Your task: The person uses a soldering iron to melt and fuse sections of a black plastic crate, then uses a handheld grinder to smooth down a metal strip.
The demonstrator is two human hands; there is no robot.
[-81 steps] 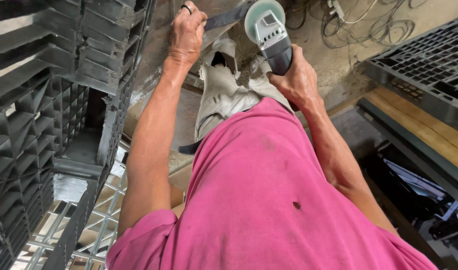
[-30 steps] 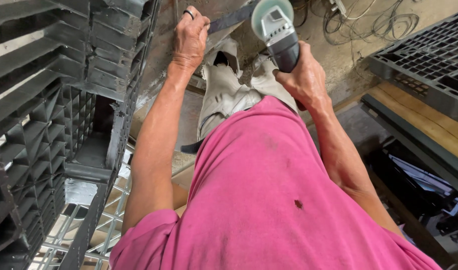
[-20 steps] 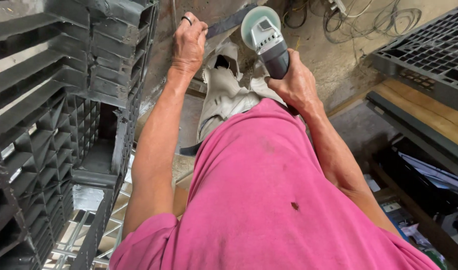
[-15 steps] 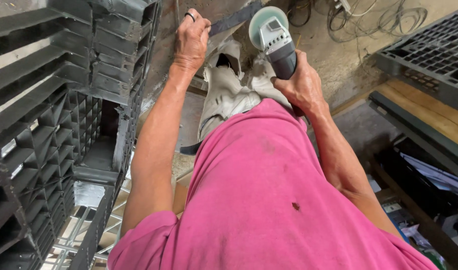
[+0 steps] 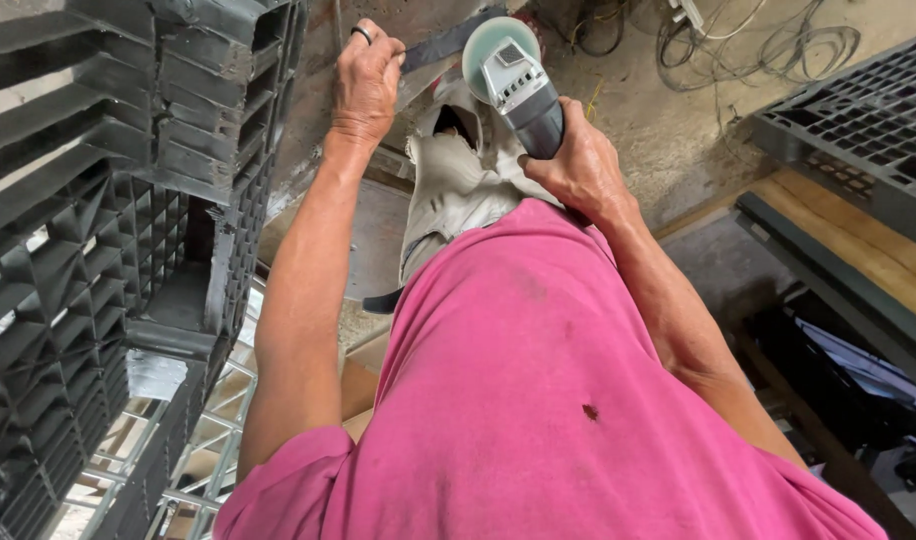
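Since half a second ago, nothing much is shifting — my right hand is still gripping the grey angle grinder over the dusty concrete floor, while my left hand is pinching the dark metal strip beside stacked black plastic pallets.

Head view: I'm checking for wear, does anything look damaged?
Yes: the pale work trousers have a torn hole at the knee, just below the grey angle grinder in the right hand.
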